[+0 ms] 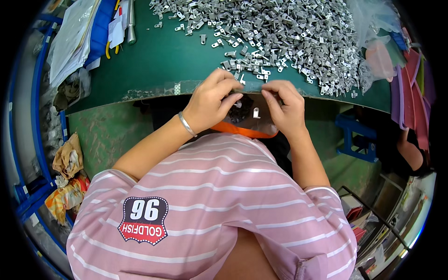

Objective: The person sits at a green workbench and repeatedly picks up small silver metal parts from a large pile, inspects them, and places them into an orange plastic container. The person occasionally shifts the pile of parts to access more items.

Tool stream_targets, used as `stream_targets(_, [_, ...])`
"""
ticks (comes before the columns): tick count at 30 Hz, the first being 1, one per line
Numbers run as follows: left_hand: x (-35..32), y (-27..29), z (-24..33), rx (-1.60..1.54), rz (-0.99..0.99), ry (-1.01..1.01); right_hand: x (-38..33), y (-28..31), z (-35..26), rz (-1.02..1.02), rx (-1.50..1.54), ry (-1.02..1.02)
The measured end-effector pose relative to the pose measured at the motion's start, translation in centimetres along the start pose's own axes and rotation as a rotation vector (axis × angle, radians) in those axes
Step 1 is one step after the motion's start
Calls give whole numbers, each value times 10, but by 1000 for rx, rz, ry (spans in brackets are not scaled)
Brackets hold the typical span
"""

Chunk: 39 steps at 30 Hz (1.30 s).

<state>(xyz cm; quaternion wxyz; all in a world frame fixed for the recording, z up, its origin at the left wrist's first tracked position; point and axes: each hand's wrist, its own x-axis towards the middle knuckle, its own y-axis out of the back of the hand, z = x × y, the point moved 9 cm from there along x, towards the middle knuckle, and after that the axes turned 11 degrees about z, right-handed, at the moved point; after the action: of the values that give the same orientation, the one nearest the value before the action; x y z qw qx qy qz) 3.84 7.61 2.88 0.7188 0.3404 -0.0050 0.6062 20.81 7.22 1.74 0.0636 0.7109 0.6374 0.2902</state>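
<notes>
At the near edge of the green table [154, 65], the left hand [212, 100] and right hand [284, 107] each pinch the rim of a clear plastic bag [247, 116] hanging just below the tabletop, fingers clamped on it, a small metal bracket [256, 112] visible inside. Beyond them lies a wide heap of small metal brackets [284, 37], with papers [74, 32] far left.
</notes>
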Motion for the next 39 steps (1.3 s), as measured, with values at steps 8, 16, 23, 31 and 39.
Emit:
stream_targets(8, [13,-13,2,175,114,-132,13,3,-2,172,-94,161])
stream_targets(16, [-10,-19,-45,-653,80,804,0,-4,-36,102,-85,404])
stream_targets(23, [-19,-24,-57,-761,93,973,21,5,-16,255,-148,280])
stream_targets(31, [10,2,-3,222,122,72,23,4,4,205,-185,82])
stream_targets(39, [14,-2,1,155,116,-76,21,5,11,213,-109,15])
